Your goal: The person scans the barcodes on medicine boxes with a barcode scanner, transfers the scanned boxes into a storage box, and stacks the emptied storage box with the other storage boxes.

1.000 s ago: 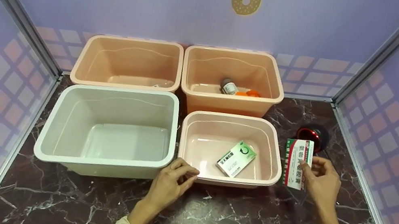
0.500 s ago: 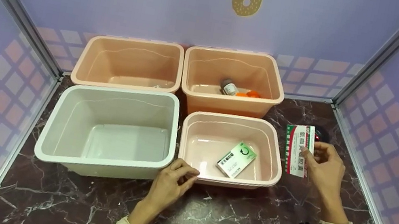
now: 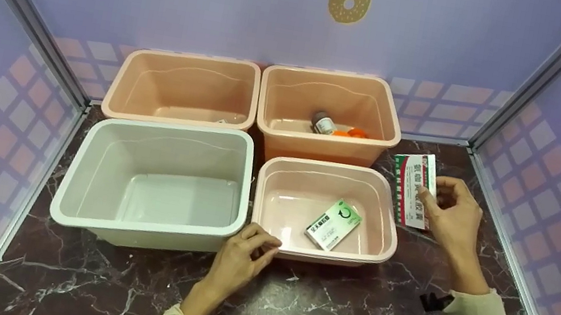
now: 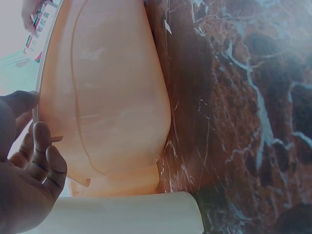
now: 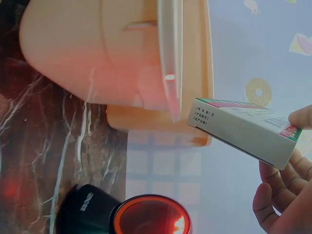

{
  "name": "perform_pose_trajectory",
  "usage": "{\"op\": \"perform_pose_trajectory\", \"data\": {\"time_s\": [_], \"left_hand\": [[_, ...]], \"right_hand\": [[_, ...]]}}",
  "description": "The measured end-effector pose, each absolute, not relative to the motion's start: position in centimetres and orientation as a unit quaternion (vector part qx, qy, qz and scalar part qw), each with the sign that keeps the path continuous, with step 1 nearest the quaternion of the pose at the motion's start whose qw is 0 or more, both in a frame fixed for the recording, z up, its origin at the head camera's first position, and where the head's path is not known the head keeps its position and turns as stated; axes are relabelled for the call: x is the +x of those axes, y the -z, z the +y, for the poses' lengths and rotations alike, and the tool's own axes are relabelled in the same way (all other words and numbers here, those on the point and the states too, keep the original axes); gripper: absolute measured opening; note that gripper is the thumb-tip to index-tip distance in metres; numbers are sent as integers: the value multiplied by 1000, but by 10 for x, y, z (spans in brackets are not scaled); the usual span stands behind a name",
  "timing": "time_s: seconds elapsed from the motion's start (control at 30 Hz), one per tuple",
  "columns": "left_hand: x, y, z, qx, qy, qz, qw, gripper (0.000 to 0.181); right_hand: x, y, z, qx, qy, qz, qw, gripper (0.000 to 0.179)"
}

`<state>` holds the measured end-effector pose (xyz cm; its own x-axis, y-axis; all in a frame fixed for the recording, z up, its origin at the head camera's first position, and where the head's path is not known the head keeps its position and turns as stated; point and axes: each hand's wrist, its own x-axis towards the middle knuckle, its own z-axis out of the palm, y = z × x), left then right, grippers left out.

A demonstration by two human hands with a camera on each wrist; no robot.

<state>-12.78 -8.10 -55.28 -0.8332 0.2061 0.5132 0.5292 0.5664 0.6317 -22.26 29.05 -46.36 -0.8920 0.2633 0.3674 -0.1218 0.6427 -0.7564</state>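
My right hand [image 3: 452, 214] pinches a white, green and red medicine box [image 3: 413, 189] between thumb and fingers, held up at the right side of the low pink bin [image 3: 318, 254]. In the right wrist view the box [image 5: 243, 131] shows its white side with small print. My left hand [image 3: 240, 257] pinches the near left corner of the low bin's rim; in the left wrist view thumb and fingertips lie either side of that rim [image 4: 45, 63]. Inside the low bin lies a green and white medicine box [image 3: 335, 225].
A black device with a glowing red ring [image 5: 151, 214] stands below the held box, hidden in the head view. Left of the low bin is a pale green bin [image 3: 146, 232]. Two orange bins stand behind; the right one [image 3: 326, 145] holds a brown bottle [image 3: 324, 124] and orange things.
My right hand has carried the medicine box up from beside the red-ringed device, farther back and slightly left, now covering the device. My left hand has stayed at the rim.
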Motion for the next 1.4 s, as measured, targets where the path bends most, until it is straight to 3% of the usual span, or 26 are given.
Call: {"op": "perform_pose_trajectory", "data": {"time_s": [0.5, 1.4], "left_hand": [[-127, 554, -81, -214, 407, -867, 192, 9], [-125, 552, -80, -207, 402, -872, 186, 9]], "right_hand": [[-238, 448, 258, 24, -427, -872, 238, 23], [-257, 426, 206, 79, -447, -866, 209, 23]]}}
